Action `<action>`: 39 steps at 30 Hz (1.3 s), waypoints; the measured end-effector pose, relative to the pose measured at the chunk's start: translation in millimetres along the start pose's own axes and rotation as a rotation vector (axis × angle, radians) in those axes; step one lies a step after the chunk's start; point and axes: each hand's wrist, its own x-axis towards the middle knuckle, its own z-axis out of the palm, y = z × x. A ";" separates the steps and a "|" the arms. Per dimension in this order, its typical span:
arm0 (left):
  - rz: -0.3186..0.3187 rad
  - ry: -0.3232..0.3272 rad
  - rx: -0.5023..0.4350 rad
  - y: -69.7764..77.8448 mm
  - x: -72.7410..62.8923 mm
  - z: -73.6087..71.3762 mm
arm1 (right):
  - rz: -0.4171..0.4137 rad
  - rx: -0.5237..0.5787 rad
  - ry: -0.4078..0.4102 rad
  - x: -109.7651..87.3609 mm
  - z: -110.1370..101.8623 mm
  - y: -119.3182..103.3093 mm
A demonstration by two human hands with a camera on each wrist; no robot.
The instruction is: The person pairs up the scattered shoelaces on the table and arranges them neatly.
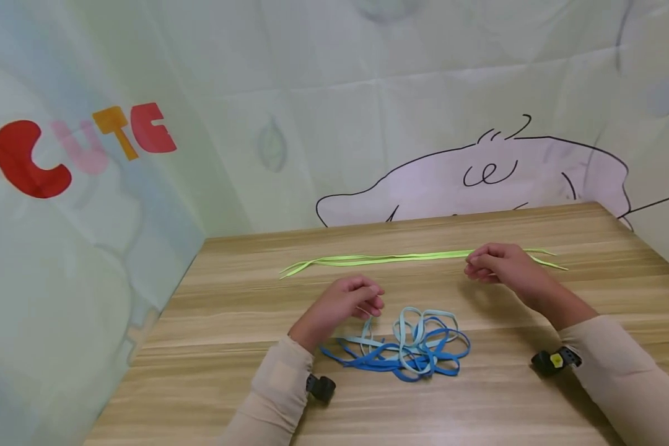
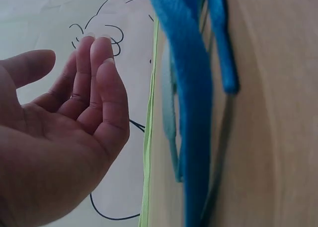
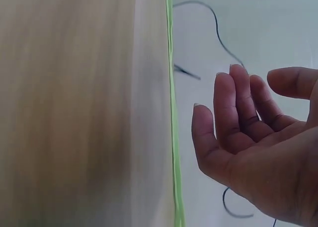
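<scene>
Two yellow-green shoelaces [image 1: 390, 257] stretch side by side across the far part of the table, their ends parting at both sides. Nearer lies a loose tangle of laces, some dark blue [image 1: 446, 357] and some pale blue [image 1: 404, 328]. My left hand [image 1: 345, 303] hovers just above and left of this tangle. In the left wrist view its fingers are loosely bent, thumb apart, and hold nothing. Over the right part of the green laces is my right hand [image 1: 498, 266], hiding a stretch of them from the head view. The right wrist view shows its relaxed fingers [image 3: 226, 105] with nothing between them.
The wood-grain table [image 1: 228, 384] ends at a printed cloth backdrop [image 1: 290, 80] behind and to the left. A black wrist camera [image 1: 321, 389] is strapped to the left sleeve, another wrist camera [image 1: 547, 362] to the right one.
</scene>
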 end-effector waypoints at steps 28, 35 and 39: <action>0.009 -0.093 0.112 4.2 -2.5 16.3 | -0.318 -0.577 -0.392 -18.9 55.9 -26.4; -0.002 -0.096 0.129 3.9 -2.2 21.3 | -0.260 -0.630 -0.420 -19.3 61.9 -24.4; -0.011 -0.097 0.142 3.0 -0.7 23.9 | -0.237 -0.670 -0.425 -20.3 62.6 -23.8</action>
